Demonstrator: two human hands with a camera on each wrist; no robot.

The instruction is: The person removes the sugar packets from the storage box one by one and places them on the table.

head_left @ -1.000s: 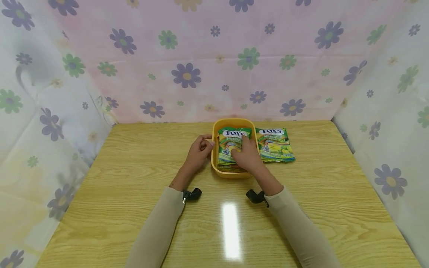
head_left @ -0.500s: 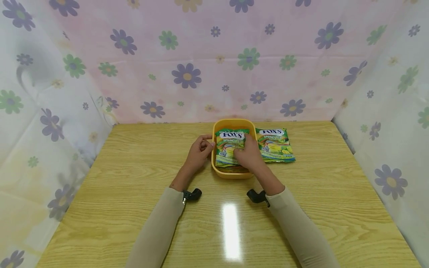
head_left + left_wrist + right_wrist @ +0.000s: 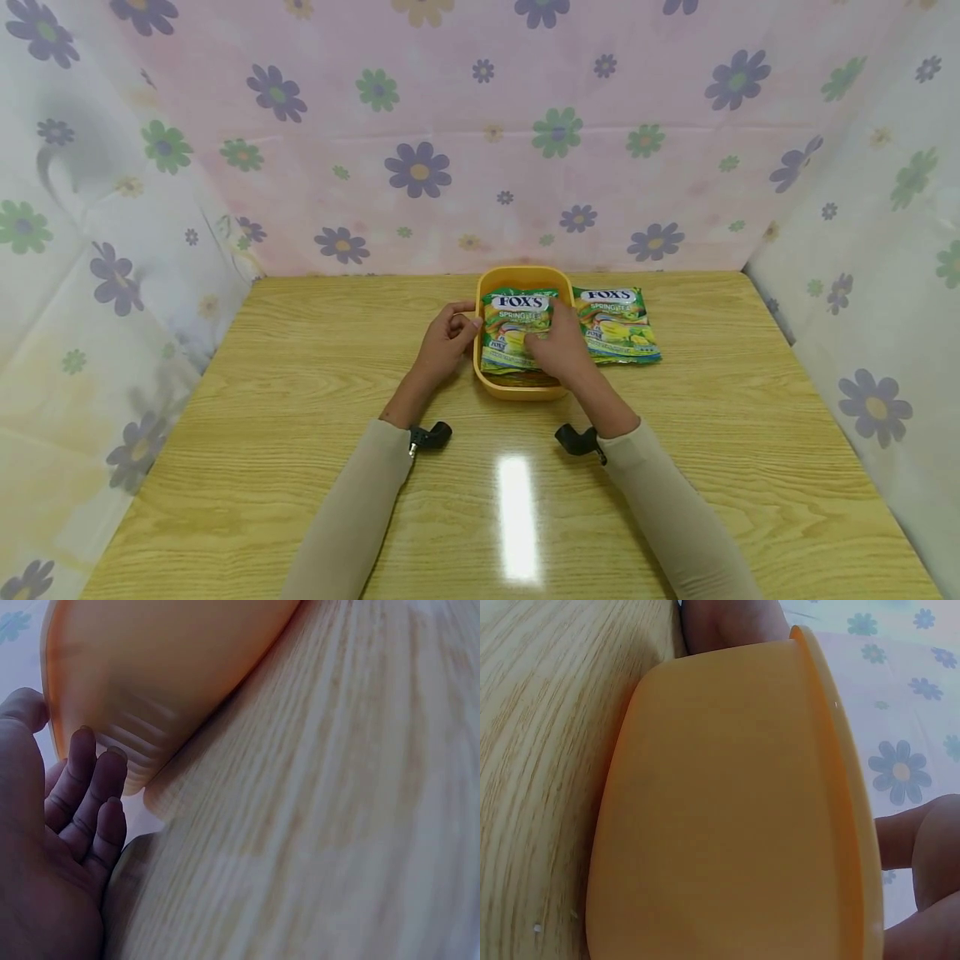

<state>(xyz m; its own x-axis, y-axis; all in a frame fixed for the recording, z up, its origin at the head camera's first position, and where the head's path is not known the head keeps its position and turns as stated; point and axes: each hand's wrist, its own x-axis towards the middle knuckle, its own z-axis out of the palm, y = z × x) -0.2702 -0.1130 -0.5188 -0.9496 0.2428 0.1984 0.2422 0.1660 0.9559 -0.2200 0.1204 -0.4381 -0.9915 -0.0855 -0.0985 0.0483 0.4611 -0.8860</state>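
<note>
A yellow plastic bin stands on the table near the back cloth. Inside it several green candy packets lie stacked, the top candy packet printed FOX'S Spring Tea. My right hand reaches in over the bin's right rim. Its thumb rests on the top packet and the fingers lie by the packet's right edge, their tips partly hidden. At the outer left wall is my left hand, its thumb at the rim and its other fingers loosely bent beside the wall in the left wrist view.
Another FOX'S candy packet lies flat against the bin's right side, perhaps with more beneath it. Flowered cloth closes off the back and both sides of the wooden table.
The top packet has moved slightly left and toward me in the bin, then stayed put. My right hand has slid a little to the right over it; the left hand has not moved.
</note>
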